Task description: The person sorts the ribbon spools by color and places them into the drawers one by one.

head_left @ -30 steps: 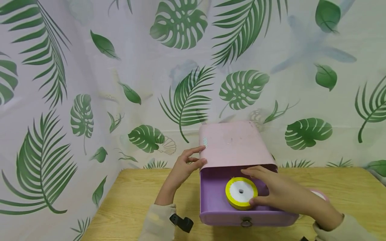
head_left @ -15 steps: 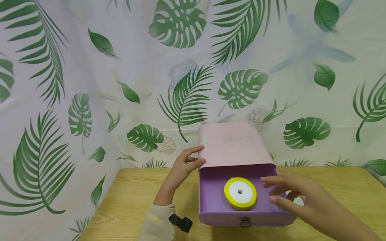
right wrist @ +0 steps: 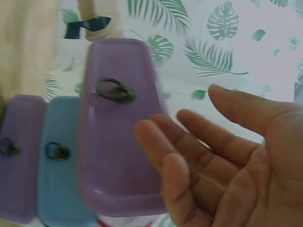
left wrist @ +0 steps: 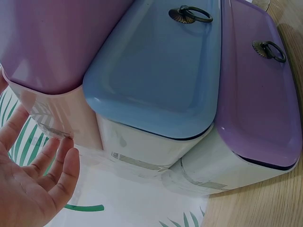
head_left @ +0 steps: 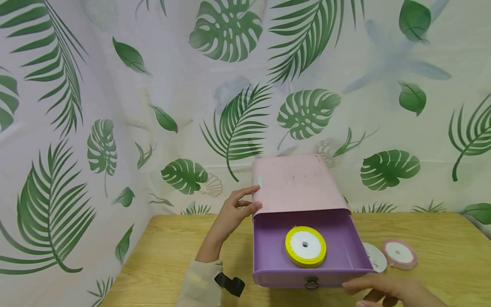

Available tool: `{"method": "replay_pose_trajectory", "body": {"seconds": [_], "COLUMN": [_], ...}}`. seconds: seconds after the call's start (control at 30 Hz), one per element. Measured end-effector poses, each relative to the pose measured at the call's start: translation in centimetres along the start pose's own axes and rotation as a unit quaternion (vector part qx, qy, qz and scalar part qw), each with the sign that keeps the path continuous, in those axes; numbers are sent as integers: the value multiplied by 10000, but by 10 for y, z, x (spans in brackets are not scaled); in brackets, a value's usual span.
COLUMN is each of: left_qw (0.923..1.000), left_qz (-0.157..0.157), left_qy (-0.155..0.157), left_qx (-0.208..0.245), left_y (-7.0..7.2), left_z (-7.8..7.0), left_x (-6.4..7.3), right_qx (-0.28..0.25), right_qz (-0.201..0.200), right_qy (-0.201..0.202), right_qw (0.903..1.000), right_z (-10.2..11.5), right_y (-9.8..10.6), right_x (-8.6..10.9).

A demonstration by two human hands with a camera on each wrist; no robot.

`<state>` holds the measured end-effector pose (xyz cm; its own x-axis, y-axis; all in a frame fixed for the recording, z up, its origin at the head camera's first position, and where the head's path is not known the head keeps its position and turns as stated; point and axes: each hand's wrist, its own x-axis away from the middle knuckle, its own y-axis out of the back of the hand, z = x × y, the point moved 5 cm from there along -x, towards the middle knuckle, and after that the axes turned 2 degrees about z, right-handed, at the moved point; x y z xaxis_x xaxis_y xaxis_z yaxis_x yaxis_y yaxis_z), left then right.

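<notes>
A small drawer chest with a pink top (head_left: 295, 183) stands on the table, its purple top drawer (head_left: 345, 256) pulled out. Inside that drawer lies a yellow ribbon spool (head_left: 305, 245) with a white face. My left hand (head_left: 232, 213) touches the chest's left side with fingertips and thumb, as the left wrist view also shows. Just in front of the drawer's right front corner is my right hand (head_left: 391, 290), partly cut off by the frame edge. In the right wrist view its loosely bent fingers hold nothing, beside the drawer's front with a ring pull (right wrist: 118, 92).
On the wooden table (head_left: 441, 243), right of the drawer, lie a pink ribbon spool (head_left: 399, 253) and a white-faced spool (head_left: 376, 258) partly hidden by the drawer. Below the pulled-out drawer are a blue drawer (left wrist: 156, 66) and another purple drawer (left wrist: 258, 94), both closed. A leaf-printed cloth (head_left: 238, 119) hangs behind.
My right hand has left the yellow ribbon spool in the drawer and moved right and toward me, past the drawer's front. The spools on the right have come into view. My left hand stays put.
</notes>
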<state>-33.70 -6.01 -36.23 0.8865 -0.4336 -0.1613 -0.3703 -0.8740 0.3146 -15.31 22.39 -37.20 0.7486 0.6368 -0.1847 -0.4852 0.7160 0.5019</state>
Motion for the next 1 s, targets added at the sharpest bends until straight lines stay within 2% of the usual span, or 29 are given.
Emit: {"method": "replay_pose_trajectory", "body": {"seconds": [0.07,0.1,0.13,0.17,0.23,0.3,0.47,0.57,0.6,0.7,0.83,0.93,1.0], "left_qw": [10000,10000,10000,10000,10000,10000,10000,10000,10000,10000,10000,10000,10000], "left_qz": [-7,-11,-16,-17,-16,-21,-15,-2,0,4,-14,-30,-32], "left_qy": [-3,-4,-8,-10,-14,-22,-30,-37,-41,-51,-50,-59,-61], "left_qx": [10,16,17,19,26,32,41,47,46,45,45,53,70], "left_y": [0,0,0,0,0,0,-1,-2,-2,-2,-1,-1,-1], "left_z": [0,1,1,1,2,2,2,1,1,0,1,2,2], "left_x": [0,0,-1,-1,-1,-1,-2,-2,-2,-1,0,0,0], "right_qx": [-970,-1235,-1489,-1652,-1570,-1433,-1832,-1711,-1697,-1698,-2190,-2415,-2782], "right_qz": [381,492,632,723,919,958,914,861,824,537,211,81,29], "right_qy": [-669,-882,-927,-920,-402,-56,134,770,871,761,64,177,209], "right_qw": [9923,9872,9825,9793,9825,9850,9787,9785,9782,9811,9755,9702,9603], "right_z": [-11,-15,-19,-21,-23,-25,-30,-30,-30,-32,-37,-37,-37], "right_y": [-7,-10,-14,-17,-21,-25,-35,-40,-41,-46,-53,-57,-61], "right_x": [1,1,0,-2,-6,-10,-19,-26,-28,-32,-34,-38,-40]}}
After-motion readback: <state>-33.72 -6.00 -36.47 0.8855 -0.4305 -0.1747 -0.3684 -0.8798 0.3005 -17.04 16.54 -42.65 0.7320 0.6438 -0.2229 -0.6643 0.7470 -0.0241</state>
